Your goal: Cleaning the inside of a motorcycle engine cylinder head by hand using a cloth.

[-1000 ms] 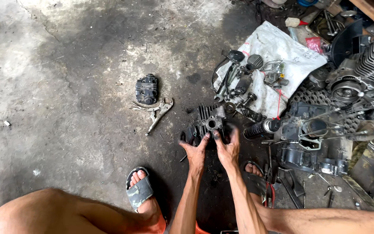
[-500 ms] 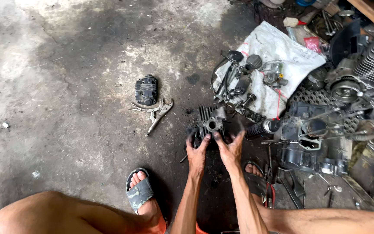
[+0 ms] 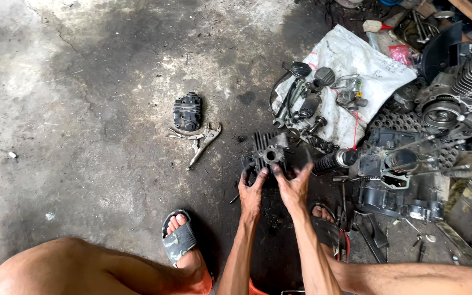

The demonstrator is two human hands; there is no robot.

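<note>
Both hands work on a dark finned engine part that sits on the stained concrete floor, just in front of the person's feet. The left hand cups the part's left side, its grip wrapped around the lower edge. The right hand presses against the right side, fingers spread and closed on the metal. A grey sandal covers the left foot, near the left wrist. Further left on the floor lie a small black engine cover and, just below it, touching or nearly so, a pair of locking pliers. Beyond the part, to the right, a white sack carries loose wrenches and small parts, with a larger engine beside it.
</note>
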